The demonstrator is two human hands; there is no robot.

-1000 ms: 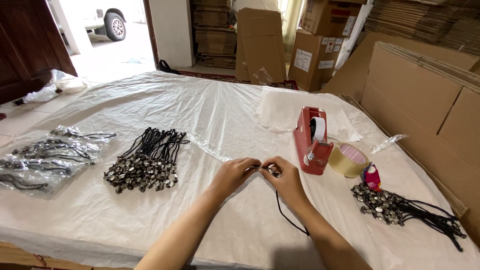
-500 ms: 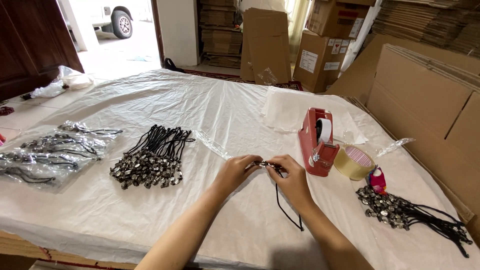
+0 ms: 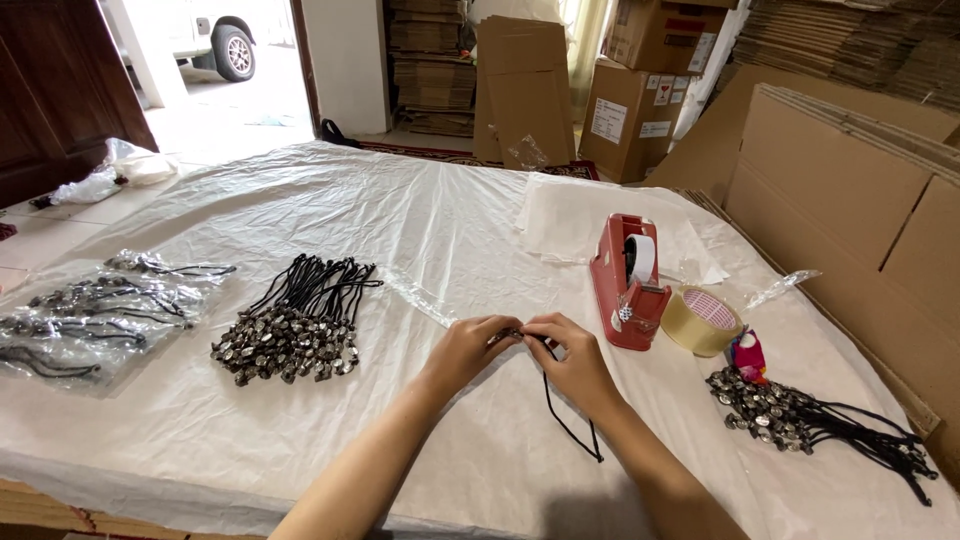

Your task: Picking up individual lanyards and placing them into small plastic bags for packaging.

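Two hands meet over the middle of the white-covered table [image 3: 420, 220] in my view: the left hand [image 3: 468, 350] and the right hand [image 3: 575, 365] both pinch, fingertips closed, a small metal pendant [image 3: 512, 335] between them, and its black cord [image 3: 565, 415] trails down across the sheet below the right hand. A heap of the same corded pendants [image 3: 295, 325] lies well to the left, another heap [image 3: 800, 415] to the right. A red tape dispenser [image 3: 628, 285] and a tape roll [image 3: 704, 320] stand just beyond the right hand.
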